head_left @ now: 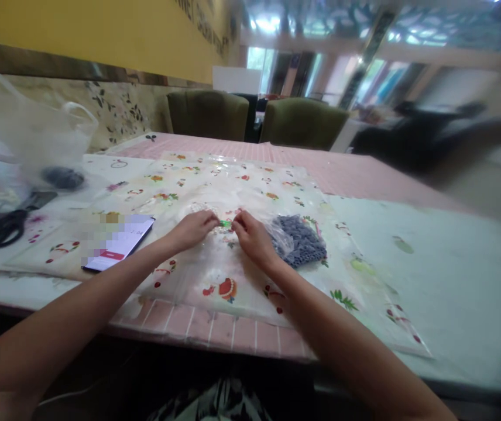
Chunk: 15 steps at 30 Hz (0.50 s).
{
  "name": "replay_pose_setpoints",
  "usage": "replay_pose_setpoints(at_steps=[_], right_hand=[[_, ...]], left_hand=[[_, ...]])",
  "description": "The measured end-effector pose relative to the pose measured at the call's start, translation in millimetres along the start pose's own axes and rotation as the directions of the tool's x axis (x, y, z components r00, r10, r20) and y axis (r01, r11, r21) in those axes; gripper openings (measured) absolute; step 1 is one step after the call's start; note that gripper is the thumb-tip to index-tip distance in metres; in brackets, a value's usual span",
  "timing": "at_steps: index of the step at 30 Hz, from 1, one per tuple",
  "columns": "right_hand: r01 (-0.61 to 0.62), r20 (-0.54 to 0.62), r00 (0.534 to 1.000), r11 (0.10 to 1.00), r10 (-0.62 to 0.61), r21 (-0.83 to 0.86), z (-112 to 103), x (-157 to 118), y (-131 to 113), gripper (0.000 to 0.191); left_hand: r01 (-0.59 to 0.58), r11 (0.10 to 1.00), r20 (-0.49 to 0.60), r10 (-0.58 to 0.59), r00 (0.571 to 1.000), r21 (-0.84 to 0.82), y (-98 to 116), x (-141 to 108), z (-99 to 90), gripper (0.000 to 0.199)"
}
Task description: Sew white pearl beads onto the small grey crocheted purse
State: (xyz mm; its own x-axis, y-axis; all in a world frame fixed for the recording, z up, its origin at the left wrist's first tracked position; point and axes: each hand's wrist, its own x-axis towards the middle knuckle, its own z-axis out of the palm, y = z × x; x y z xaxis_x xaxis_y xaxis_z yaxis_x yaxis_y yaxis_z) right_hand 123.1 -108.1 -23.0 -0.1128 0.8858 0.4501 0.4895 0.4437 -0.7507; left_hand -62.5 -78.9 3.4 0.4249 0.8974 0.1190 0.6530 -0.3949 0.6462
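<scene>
Both hands meet over the middle of a patterned plastic cover (198, 275). A small bright green item (225, 223) shows between my fingertips; its kind is too small to make out. My left hand (194, 228) pinches its left end, and my right hand (253, 235) closes on its right side. Just right of my right wrist lies a grey-blue knitted piece (301, 241), partly covered by clear plastic film (280, 237). Under and behind my left fingers is a small whitish patch (204, 208), blurred.
A phone (125, 237) with its screen lit lies left of my left forearm. Black-handled scissors (2, 231) are at the far left, beside plastic bags (35, 128) and a dark yarn ball (62, 177). Green chairs (209, 114) stand behind the pink tablecloth (347, 172).
</scene>
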Motion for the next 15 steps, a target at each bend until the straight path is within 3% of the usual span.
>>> replay_pose_setpoints(at_steps=[2, 4, 6, 10, 15], right_hand=[[-0.018, 0.111, 0.993, 0.995, 0.029, -0.101, -5, -9, 2, 0.012], [-0.032, 0.181, 0.982, 0.991, 0.055, -0.131, -7, -15, 2, 0.011], [-0.044, 0.182, 0.981, 0.992, 0.065, -0.119, -6, -16, 1, 0.012], [-0.057, 0.078, 0.995, 0.989, 0.069, -0.137, 1, -2, -2, 0.012], [-0.124, 0.143, 0.977, 0.971, 0.155, -0.207, 15, 23, 2, 0.008]], left_hand=[[-0.127, 0.967, 0.115, 0.104, 0.988, 0.220, -11, -9, 2.7, 0.022], [-0.196, 0.939, 0.175, 0.151, 0.973, 0.281, -18, -18, 3.7, 0.024], [-0.195, 0.939, 0.144, 0.159, 0.977, 0.284, -22, -21, 4.0, 0.027], [-0.159, 0.943, 0.019, 0.160, 0.987, 0.293, -28, -10, 9.5, 0.032], [-0.216, 0.922, 0.079, 0.202, 0.976, 0.320, -29, -5, 22.1, 0.028]])
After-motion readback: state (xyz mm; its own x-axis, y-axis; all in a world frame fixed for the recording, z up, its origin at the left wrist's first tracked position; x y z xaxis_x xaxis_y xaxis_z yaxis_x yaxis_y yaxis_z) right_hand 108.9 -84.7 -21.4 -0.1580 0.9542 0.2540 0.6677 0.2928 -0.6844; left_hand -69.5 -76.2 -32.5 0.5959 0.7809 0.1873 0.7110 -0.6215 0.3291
